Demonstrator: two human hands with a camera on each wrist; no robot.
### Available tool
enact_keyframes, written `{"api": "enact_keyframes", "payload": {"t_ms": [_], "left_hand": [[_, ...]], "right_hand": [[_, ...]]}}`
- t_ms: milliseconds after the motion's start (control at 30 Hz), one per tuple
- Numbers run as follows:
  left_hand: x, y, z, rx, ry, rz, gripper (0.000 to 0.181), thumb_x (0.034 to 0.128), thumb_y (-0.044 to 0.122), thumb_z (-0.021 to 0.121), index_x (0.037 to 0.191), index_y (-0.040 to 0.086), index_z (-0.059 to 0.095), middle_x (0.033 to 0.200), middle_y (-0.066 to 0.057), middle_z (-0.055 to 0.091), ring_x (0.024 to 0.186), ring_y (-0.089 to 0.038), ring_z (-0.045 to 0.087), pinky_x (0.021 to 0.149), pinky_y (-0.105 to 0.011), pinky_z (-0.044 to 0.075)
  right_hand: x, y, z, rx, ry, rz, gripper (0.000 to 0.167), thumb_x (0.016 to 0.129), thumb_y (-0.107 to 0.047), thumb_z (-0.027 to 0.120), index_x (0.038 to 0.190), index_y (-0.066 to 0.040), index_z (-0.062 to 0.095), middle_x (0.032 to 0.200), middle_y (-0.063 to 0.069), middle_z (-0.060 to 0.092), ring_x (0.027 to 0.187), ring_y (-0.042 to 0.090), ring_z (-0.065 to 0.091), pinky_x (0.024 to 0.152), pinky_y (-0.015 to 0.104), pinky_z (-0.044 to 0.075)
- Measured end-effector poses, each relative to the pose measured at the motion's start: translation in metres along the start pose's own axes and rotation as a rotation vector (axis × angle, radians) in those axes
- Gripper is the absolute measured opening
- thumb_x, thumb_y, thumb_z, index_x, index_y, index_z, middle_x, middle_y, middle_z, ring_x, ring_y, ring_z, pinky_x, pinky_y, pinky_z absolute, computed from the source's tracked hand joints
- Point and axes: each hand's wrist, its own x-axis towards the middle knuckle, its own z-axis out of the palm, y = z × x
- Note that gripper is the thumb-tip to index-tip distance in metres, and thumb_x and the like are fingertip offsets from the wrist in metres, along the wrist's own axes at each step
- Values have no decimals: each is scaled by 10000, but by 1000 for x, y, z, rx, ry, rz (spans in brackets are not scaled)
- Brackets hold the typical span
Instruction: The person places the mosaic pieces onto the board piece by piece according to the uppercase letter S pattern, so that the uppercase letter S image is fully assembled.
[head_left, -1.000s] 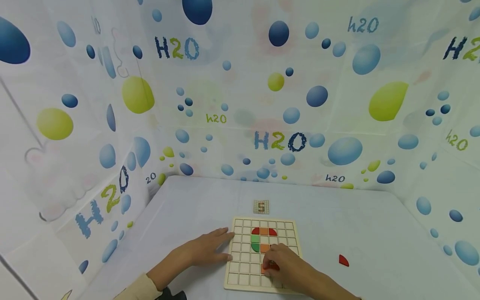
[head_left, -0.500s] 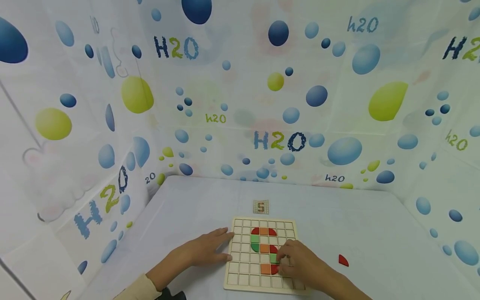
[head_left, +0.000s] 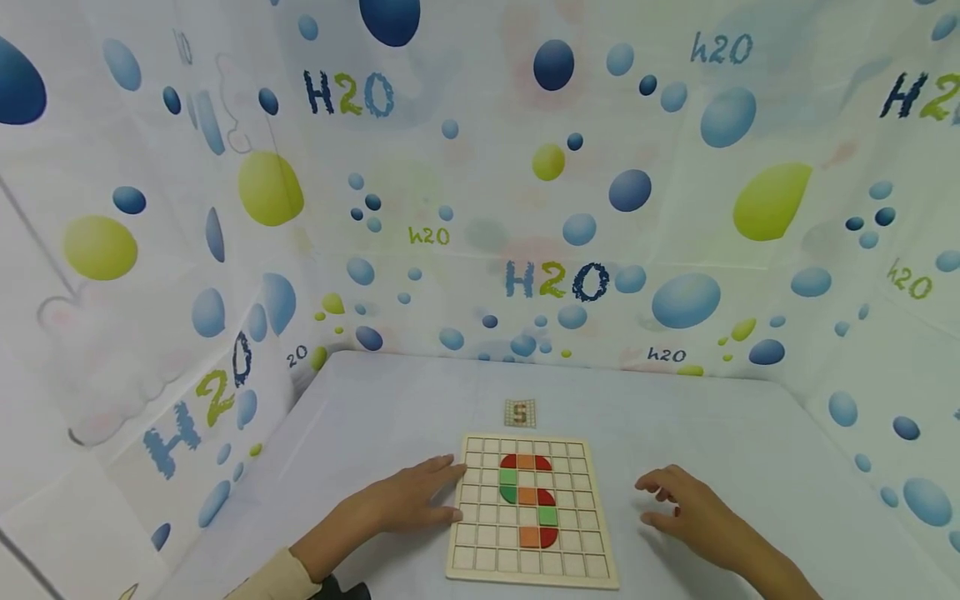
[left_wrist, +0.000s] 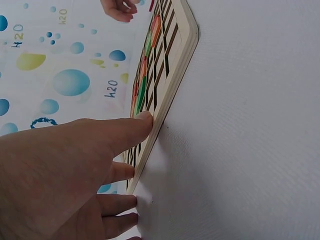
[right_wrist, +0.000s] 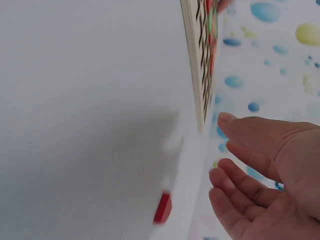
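Observation:
A wooden grid board [head_left: 480, 533] lies in front of me in the head view. Several flat coloured pieces sit in its cells in an S-like shape, among them a green square [head_left: 508, 477], an orange square [head_left: 529, 537] and a red rounded piece [head_left: 548, 537]. My left hand [head_left: 416, 498] rests along the board's left edge, thumb and fingertips touching the rim. To the right of the board my right hand [head_left: 697, 517] hovers over the table with loosely bent fingers, holding nothing. A loose red piece [right_wrist: 162, 207] shows below that hand in the right wrist view; the hand hides it in the head view.
Beyond the board lies a small card [head_left: 520, 413] with an S pattern on a grid. A white cloth covers the table [head_left: 390, 392]. Behind stands a curtain [head_left: 465, 183] with bubbles and H2O lettering. Something black [head_left: 343, 588] shows by the left sleeve.
My right hand has let go of the red rounded piece on the board and moved right, over the loose red piece. The left hand stays at the board's edge.

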Motion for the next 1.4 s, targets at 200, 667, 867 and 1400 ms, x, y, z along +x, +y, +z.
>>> {"api": "enact_keyframes", "payload": {"t_ms": [200, 667, 867, 1400], "left_hand": [[-1, -1, -1, -9, -7, -7, 787, 964, 598, 693, 1611, 220, 455, 1690, -139, 379, 1552, -356, 381, 1201, -611, 395], [-1, -1, -1, -10, 0, -3, 782, 967, 601, 686, 1613, 229, 451, 1691, -130, 379, 1552, -351, 385, 1199, -622, 391], [-2, 0, -1, -15, -1, -3, 783, 967, 598, 688, 1613, 223, 451, 1691, -133, 378, 1552, -354, 383, 1200, -618, 392], [0, 1, -1, -11, -3, -1, 786, 967, 585, 696, 1609, 200, 455, 1686, -147, 384, 1549, -359, 386, 1206, -600, 394]], "right_hand": [[-12, 28, -16, -2, -49, 101, 481, 873, -227, 875, 1288, -134, 650, 1167, -17, 633, 1036, 194, 631, 865, 364, 610], [-14, 54, -17, 16, -122, 12, 203, 950, -148, 787, 1125, -143, 685, 1031, -49, 641, 903, 1, 560, 862, 338, 608], [-12, 54, -13, 15, -103, 37, 183, 952, -178, 791, 1090, -129, 682, 972, -41, 616, 840, -13, 511, 766, 235, 557], [-14, 47, -15, -45, -164, 54, 279, 880, -143, 837, 1119, -197, 702, 1106, -63, 624, 1004, 125, 567, 929, 367, 604]]}}
